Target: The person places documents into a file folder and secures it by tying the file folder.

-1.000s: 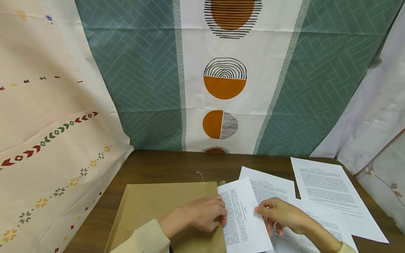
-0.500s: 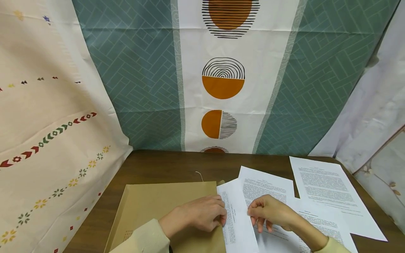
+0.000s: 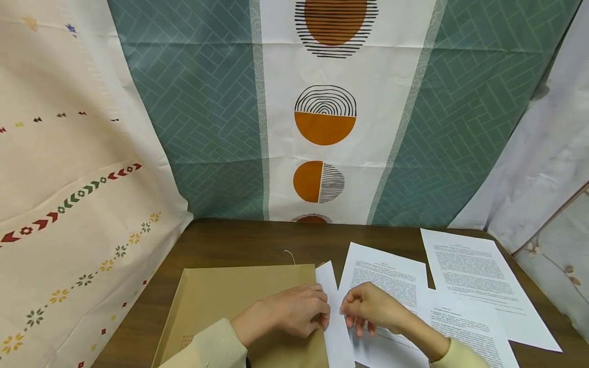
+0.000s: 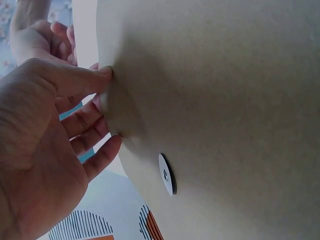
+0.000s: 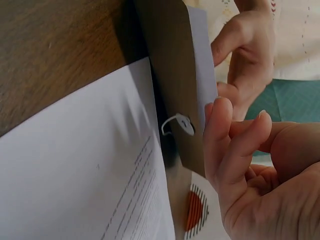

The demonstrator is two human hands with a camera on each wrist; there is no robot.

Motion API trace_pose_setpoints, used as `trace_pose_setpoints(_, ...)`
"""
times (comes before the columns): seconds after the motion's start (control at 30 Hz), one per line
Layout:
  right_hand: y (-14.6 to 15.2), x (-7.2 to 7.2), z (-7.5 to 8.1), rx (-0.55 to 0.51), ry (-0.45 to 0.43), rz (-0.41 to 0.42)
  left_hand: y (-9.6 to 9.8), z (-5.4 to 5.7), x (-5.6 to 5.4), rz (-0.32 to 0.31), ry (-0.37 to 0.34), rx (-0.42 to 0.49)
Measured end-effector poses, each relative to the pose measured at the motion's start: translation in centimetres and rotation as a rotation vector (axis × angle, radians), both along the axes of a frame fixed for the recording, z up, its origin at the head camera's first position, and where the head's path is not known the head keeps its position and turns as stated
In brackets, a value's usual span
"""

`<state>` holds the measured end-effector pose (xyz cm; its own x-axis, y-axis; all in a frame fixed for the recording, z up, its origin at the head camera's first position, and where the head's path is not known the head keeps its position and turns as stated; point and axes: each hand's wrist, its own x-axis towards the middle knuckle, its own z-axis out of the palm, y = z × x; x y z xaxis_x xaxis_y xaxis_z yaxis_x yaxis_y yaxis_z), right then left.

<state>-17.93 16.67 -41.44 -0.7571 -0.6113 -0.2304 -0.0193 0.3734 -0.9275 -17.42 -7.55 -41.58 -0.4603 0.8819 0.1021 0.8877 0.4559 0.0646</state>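
Fingers of the left hand [image 3: 294, 312] are curled over the right edge of the brown envelope [image 3: 244, 283], gripping it with the thumb on one face and the fingertips behind, while the right hand [image 3: 375, 306] pinches the outer edge of a white sheet [image 3: 338, 337] between thumb and forefinger, its other fingers hanging loose. That sheet sits at the envelope's right edge, a narrow strip of it jutting out and the rest hidden, judged to be inside; the visible strip's long axis runs near to far beside that edge, its near end leaning slightly outward. From the right fingers it lies directly left, toward the envelope, so everything appears to turn on how squarely the strip lines up with the edge; the right hand is on its outer side, the left at the envelope itself. The right forearm comes in from the near right of the envelope, palm turned toward it, above a printed page [image 3: 386, 271] on the tabletop [image 3: 239, 240]; the left forearm lies across the envelope, holding its right edge raised
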Motion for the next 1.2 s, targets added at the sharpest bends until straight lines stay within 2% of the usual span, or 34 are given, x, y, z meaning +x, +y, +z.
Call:
trace_pose_setpoints(0.27, -1.4, 0.1, -0.5, 0.022, 0.054, -0.006, 0.0, 0.0, 0.0, -0.012, 0.012, -0.01)
trace_pose_setpoints(0.5, -1.9, 0.2, -1.0, 0.031, 0.066, 0.003, 0.0, -0.1, -0.1, -0.021, 0.008, -0.008)
trace_pose_setpoints(0.73, -2.1, -0.4, -1.7, 0.085, 0.149, 0.037, 0.0, -0.1, -0.1, -0.028, 0.007, -0.002)
trace_pose_setpoints(0.97, -2.3, -1.0, -2.0, 0.102, 0.17, 0.046, 0.1, -0.1, 0.0, 0.008, -0.029, -0.03)
trace_pose_setpoints(1.2, -2.7, -1.5, -2.7, 0.109, 0.192, 0.074, 0.3, 0.0, 0.0, 0.003, -0.02, -0.039)
